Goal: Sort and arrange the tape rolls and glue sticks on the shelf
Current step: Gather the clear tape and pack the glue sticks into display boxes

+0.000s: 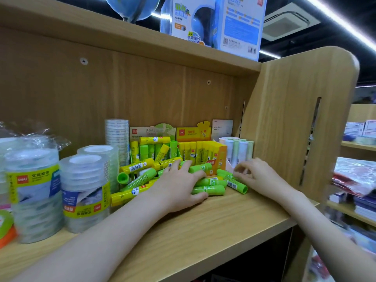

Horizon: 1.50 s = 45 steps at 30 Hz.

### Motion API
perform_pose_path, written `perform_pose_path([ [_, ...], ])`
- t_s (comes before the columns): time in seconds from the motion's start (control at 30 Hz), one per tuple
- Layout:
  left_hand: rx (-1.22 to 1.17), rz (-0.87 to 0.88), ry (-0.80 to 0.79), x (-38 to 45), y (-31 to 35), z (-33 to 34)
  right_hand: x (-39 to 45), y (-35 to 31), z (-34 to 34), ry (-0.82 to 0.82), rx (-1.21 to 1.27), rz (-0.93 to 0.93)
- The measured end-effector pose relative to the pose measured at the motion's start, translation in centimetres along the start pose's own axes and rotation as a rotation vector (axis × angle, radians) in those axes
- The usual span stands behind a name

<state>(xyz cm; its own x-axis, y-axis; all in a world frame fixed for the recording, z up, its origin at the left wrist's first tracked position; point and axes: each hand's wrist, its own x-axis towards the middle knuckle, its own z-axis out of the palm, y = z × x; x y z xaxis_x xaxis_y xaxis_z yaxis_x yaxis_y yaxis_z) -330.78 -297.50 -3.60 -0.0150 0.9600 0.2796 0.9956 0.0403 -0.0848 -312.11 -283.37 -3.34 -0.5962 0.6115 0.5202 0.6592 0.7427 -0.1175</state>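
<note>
Loose green and yellow glue sticks [140, 180] lie in a heap on the wooden shelf [213, 224], in front of a green display box [152, 131] and a yellow display box [203, 153] of upright sticks. My left hand [179, 184] lies over the heap, with two green sticks [209, 186] between its thumb and fingers. My right hand [254, 174] hovers with curled fingers over another green stick [236, 184], beside a white box of pastel sticks [240, 149]. Whether it pinches anything is unclear. Wrapped stacks of clear tape rolls [85, 190] stand at the left.
A taller tape stack [117, 137] stands against the back panel. The shelf's side panel [295, 119] closes the right end. Globe boxes [215, 23] sit on the board above. Orange and green tape [6, 228] shows at the far left edge.
</note>
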Motion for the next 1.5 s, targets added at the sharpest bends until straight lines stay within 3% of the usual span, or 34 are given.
perform_pose_path([
  [0.07, 0.007, 0.004, 0.028, -0.1, 0.0, 0.0, 0.4, -1.1, -0.6, 0.025, 0.152, -0.112],
  [0.17, 0.017, 0.002, 0.039, -0.1, 0.0, -0.1, 0.6, -2.7, -0.7, -0.215, 0.274, -0.23],
  [0.4, 0.044, -0.024, 0.033, -0.2, 0.0, -0.1, 1.8, -1.5, 0.2, -0.426, 0.418, -0.198],
  [0.5, 0.047, -0.037, 0.04, -0.2, 0.0, -0.1, 1.4, -0.8, 0.3, -0.367, 0.523, -0.18],
  [0.63, 0.055, -0.034, 0.057, -0.2, -0.1, 0.1, 2.6, -0.6, -0.5, -0.022, 1.056, 0.045],
  [0.8, 0.041, -0.025, 0.056, -0.2, 0.0, -0.1, 5.7, -2.8, -0.2, 0.375, 0.985, 0.116],
  [0.9, 0.028, -0.019, 0.066, -0.1, 0.0, -0.1, 7.2, -4.1, -0.1, 0.479, 0.958, 0.118],
  [1.07, 0.03, -0.024, 0.063, -0.1, -0.1, 0.0, 8.7, -5.2, 0.4, 0.446, 0.757, 0.139],
  [1.27, 0.036, -0.029, 0.054, -0.1, 0.0, -0.1, 8.0, -4.6, 0.6, 0.199, 0.727, 0.063],
  [1.37, 0.032, -0.03, 0.048, -0.1, 0.0, -0.1, 7.6, -4.5, 0.5, 0.228, 0.73, -0.007],
  [1.5, 0.031, -0.029, 0.049, -0.1, 0.0, -0.1, 8.3, -4.2, 0.7, 0.292, 0.507, 0.012],
])
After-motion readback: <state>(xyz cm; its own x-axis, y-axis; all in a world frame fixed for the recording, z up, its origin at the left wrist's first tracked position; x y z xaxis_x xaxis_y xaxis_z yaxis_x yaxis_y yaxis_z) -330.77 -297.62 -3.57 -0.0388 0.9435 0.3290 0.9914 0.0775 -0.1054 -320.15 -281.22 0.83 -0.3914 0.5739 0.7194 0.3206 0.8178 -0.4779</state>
